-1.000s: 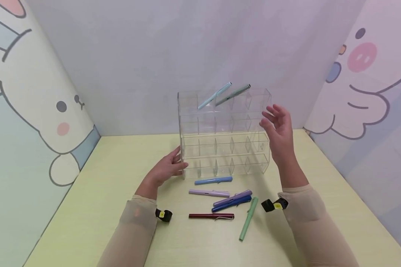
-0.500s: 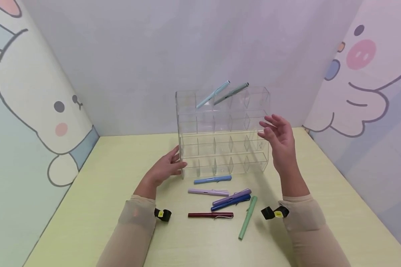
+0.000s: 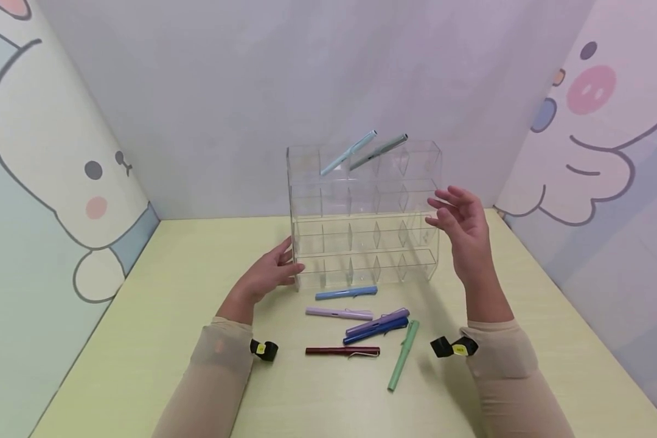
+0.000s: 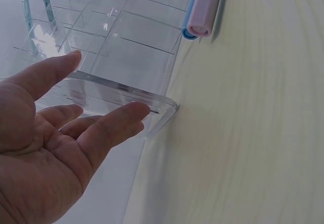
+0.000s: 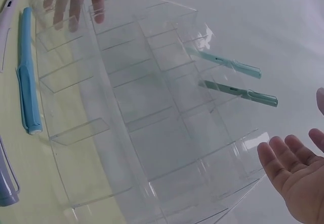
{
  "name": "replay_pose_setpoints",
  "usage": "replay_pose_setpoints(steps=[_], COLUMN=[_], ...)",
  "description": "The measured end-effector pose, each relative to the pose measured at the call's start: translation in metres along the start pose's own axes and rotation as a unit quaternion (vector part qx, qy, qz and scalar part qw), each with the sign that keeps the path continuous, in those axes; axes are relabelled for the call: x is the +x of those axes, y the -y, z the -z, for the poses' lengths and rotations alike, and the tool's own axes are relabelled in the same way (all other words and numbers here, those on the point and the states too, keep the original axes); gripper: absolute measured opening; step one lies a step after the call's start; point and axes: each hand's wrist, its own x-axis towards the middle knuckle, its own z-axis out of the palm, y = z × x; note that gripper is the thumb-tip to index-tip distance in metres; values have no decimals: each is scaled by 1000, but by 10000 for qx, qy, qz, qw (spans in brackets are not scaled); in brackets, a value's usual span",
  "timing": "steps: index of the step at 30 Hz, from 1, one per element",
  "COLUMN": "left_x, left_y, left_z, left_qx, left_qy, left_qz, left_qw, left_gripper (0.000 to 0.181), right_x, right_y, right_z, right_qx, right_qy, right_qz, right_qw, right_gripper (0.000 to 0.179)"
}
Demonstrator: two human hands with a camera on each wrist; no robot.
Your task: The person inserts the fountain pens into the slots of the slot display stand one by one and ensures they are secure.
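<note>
A clear acrylic rack (image 3: 364, 243) with tiers of small compartments stands upright on the table. My left hand (image 3: 268, 274) is at its left side, thumb by the front edge, fingers extended along the side panel (image 4: 116, 90). My right hand (image 3: 465, 231) is held up by the rack's right side, fingers loosely bent and apart, with nothing in them. A light blue pen (image 3: 348, 152) and a grey-green pen (image 3: 379, 152) lean to the right in the top tier, their upper ends sticking out.
In front of the rack lie a blue pen (image 3: 346, 293), a lilac pen (image 3: 339, 314), a purple pen (image 3: 376, 322) against a dark blue pen (image 3: 375, 331), a dark red pen (image 3: 342, 351) and a green pen (image 3: 403, 356). Cartoon-printed walls (image 3: 328, 73) enclose the table.
My right hand has come down a little beside the rack's right side. My left hand stays at the rack's left side, and the pens lie as before.
</note>
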Motion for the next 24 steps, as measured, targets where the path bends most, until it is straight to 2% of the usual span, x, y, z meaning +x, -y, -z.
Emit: replay_pose_setpoints(steps=[4, 7, 9, 11, 13, 17, 21, 22, 24], left_x=[0, 1, 1, 1, 1, 1, 1, 1, 1], left_y=[1, 1, 1, 1, 1, 1, 0, 0, 0], left_z=[0, 1, 1, 1, 1, 2, 2, 2, 1], left_qx=[7, 17, 8, 5, 0, -10, -38, -49, -53], left_qy=[36, 46, 53, 56, 65, 83, 83, 73, 76], left_qz=[-44, -49, -39, -24, -17, -2, 39, 52, 54], left_qw=[10000, 10000, 10000, 10000, 10000, 10000, 10000, 9999, 9999], left_gripper=[87, 87, 86, 85, 85, 86, 89, 89, 90], right_x=[0, -1, -1, -2, -3, -6, -11, -12, -14], right_y=[4, 9, 15, 21, 27, 39, 48, 49, 51], right_z=[4, 7, 9, 10, 11, 8, 0, -1, -4], right_qx=[-209, -567, -1154, -1855, -2694, -3933, -4510, -4611, -4732], right_qy=[204, 503, 819, 1219, 1701, 2667, 3407, 3537, 3695], right_qz=[-82, -288, -508, -794, -1060, -1615, -2342, -2482, -2693], right_qw=[9995, 9967, 9886, 9718, 9420, 8650, 7910, 7751, 7530], right_gripper=[45, 42, 40, 39, 37, 35, 43, 45, 47])
